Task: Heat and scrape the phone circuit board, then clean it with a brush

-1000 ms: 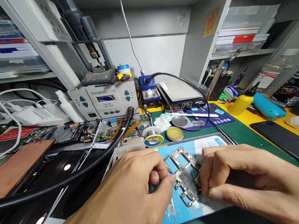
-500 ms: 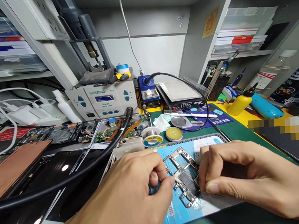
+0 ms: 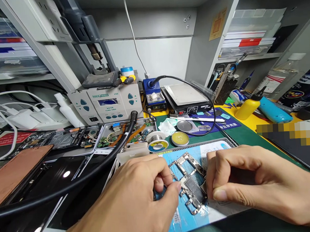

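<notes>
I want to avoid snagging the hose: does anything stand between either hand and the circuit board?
Nothing visible does. The left hand is at the left side of the circuit board, the right hand at its right. The black hose runs beyond the left hand, away from the board.

Shone brightly on the white back panel; glared in white spots off glossy black panels, lower left. Fell into shadow beneath the hands. Stretched toward the edges; broke into coarse pixel blocks at right.
</notes>
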`<state>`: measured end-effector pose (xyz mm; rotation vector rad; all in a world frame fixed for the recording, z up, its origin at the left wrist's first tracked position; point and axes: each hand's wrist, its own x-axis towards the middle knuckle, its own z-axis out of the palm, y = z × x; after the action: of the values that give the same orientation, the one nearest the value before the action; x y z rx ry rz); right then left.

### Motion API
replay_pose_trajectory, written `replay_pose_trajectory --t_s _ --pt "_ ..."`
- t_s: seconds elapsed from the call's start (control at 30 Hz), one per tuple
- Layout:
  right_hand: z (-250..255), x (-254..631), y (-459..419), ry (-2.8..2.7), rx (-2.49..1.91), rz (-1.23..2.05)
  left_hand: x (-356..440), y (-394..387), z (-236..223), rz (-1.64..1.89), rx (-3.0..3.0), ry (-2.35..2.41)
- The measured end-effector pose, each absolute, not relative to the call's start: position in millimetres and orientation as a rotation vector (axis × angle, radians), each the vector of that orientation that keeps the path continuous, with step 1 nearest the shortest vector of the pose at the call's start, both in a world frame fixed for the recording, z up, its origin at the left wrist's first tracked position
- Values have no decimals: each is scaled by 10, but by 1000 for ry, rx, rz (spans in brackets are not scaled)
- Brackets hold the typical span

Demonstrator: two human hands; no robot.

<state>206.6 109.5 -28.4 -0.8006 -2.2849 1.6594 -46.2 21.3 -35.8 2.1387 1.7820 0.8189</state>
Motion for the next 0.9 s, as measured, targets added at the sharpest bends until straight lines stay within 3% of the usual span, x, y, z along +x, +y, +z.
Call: replay_pose_trajectory --t_s 0.33,0.53,0.9 --pt "-200 1987 1094 -2246 -852 1627 -428 269 -282 755 2094 1769" --pt "-219 1917 1098 -2122 -920 1581 -438 222 -290 943 2148 1663" --pt "-266 1900 1086 -2125 -935 1476 -465 109 -334 769 2467 1429"
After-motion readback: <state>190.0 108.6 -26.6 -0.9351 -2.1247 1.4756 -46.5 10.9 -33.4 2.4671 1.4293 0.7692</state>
